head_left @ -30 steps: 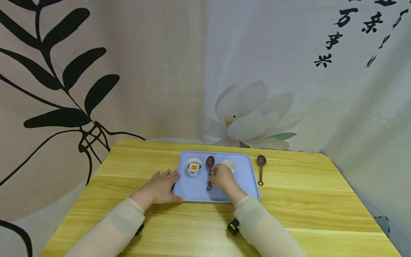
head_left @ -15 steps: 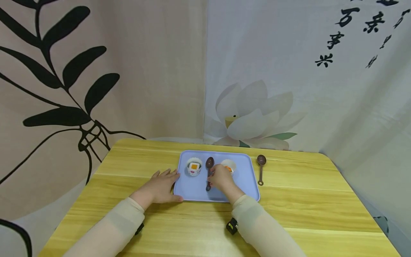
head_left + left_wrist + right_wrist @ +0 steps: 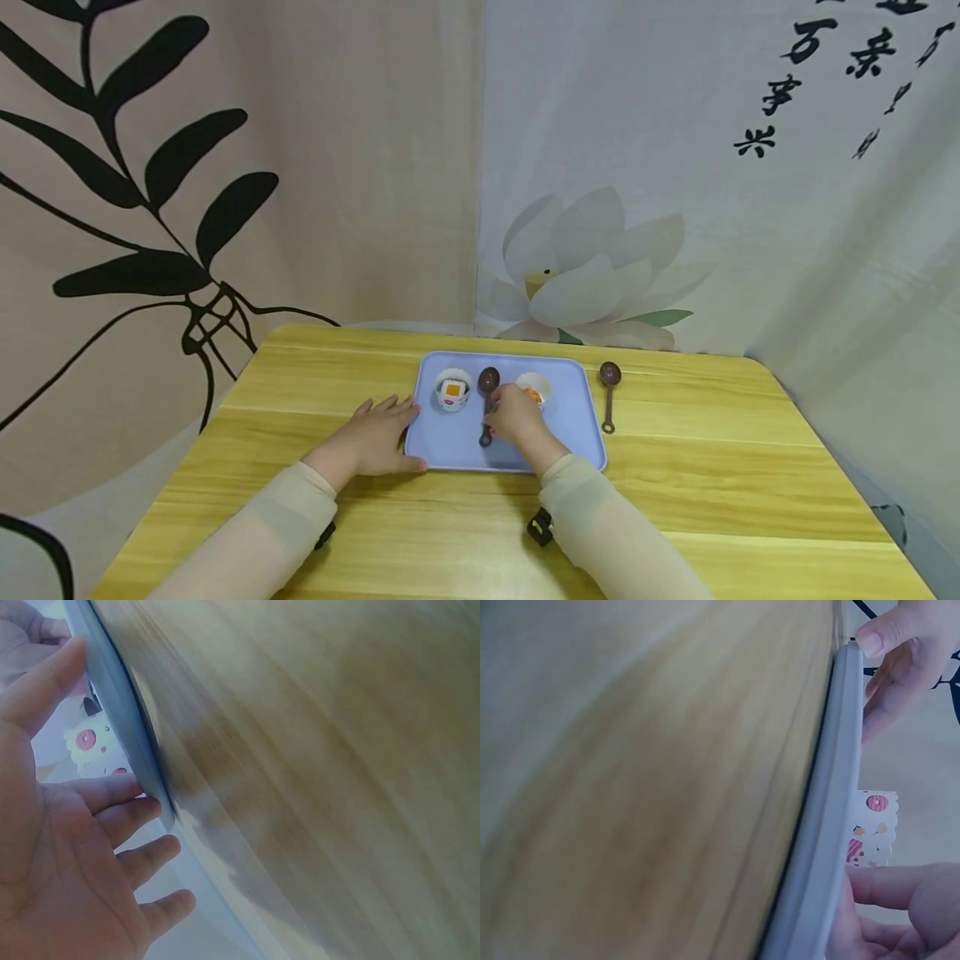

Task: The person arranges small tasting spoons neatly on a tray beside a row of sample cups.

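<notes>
Here the person's right hand (image 3: 517,419) rests on the light blue tray (image 3: 577,417), its grip closed on the handle of a brown spoon (image 3: 487,392) that lies lengthwise on the tray, bowl pointing away from the person. The left hand (image 3: 378,437) lies flat against the tray's left edge, fingers straight and spread, its grip holding nothing; the left wrist view shows those fingers (image 3: 124,806) touching the rim. Left of the spoon stands a white paper cup (image 3: 452,392) with an orange piece inside, and another paper cup (image 3: 536,386) stands just beyond the right hand. A second brown spoon (image 3: 609,392) lies on the wooden counter (image 3: 712,467), just right of the tray.
</notes>
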{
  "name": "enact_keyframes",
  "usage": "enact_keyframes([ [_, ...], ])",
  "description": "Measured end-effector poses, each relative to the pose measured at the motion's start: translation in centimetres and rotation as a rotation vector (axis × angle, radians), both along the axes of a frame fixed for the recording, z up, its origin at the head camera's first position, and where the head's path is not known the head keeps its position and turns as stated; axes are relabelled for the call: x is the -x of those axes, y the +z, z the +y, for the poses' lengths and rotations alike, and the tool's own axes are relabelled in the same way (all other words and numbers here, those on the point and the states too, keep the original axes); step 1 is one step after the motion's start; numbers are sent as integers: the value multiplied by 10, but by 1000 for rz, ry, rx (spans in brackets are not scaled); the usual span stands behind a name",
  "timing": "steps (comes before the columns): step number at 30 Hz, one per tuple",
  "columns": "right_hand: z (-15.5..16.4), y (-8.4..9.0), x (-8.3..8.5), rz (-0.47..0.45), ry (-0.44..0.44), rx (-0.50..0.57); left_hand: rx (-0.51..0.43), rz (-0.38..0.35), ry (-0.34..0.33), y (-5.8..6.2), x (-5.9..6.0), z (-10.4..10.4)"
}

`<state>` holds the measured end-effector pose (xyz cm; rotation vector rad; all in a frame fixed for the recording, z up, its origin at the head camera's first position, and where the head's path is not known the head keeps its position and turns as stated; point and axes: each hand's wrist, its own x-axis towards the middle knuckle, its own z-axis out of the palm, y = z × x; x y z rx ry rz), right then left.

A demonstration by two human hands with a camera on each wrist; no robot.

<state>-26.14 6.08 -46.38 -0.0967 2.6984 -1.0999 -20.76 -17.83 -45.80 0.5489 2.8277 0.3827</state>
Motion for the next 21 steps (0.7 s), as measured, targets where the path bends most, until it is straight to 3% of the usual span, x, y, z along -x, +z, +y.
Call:
enact_keyframes([
  [21,1,2,-3,-16,-5,0,-12,0,1,0,1,0],
])
